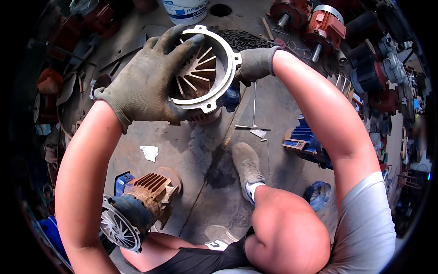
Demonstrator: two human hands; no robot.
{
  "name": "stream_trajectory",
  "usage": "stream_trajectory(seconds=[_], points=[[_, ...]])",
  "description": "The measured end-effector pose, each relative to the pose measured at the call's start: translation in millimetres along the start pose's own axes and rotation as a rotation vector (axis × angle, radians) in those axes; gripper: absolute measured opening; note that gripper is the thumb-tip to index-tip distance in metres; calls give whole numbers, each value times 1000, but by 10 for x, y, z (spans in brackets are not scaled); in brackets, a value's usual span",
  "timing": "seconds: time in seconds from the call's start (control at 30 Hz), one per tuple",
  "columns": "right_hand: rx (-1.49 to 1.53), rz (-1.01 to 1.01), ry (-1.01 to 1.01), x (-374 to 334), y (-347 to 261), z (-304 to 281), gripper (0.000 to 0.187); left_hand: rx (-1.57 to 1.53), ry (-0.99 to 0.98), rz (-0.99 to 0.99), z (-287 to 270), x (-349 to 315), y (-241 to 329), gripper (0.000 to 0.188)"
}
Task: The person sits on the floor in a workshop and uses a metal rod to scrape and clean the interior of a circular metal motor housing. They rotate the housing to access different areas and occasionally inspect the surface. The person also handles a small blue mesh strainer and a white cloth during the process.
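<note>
An electric motor stands on end in front of me, its pale metal end ring facing up with a bladed cooling fan inside. A blue box juts from its right side. My gloved left hand grips the ring's left rim, fingers bent over the edge toward the fan and thumb at the lower rim. My gloved right hand is closed at the ring's right side, low against the motor. Part of its fingers is hidden behind the rim.
A second motor with an exposed fan lies by my left leg. Right of my shoe are a blue finned motor, a blue ring and a T-handled tool. Red motors and a white bucket stand farther off.
</note>
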State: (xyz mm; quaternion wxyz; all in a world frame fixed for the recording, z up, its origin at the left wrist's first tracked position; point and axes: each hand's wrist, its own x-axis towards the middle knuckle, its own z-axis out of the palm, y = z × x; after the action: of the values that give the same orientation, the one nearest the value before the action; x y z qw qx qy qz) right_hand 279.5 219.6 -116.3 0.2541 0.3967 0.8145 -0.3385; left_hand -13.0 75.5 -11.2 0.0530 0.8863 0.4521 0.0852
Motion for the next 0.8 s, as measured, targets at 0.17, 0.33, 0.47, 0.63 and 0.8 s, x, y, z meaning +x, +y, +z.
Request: stream_trajectory(seconds=[0.17, 0.33, 0.47, 0.63, 0.8], points=[[-41, -24, 17, 16, -6, -69, 56, 13, 28, 22, 14, -15, -19, 146], [111, -1, 41, -26, -63, 150, 57, 18, 11, -37, 57, -69, -18, 146], [-2, -72, 142, -206, -79, 142, 56, 73, 6, -84, -53, -18, 77, 143], [145, -129, 363, -168, 68, 450, 62, 65, 44, -85, -18, -24, 96, 138], [541, 239, 572, -523, -454, 944, 53, 30, 2, -104, -85, -30, 126, 135]])
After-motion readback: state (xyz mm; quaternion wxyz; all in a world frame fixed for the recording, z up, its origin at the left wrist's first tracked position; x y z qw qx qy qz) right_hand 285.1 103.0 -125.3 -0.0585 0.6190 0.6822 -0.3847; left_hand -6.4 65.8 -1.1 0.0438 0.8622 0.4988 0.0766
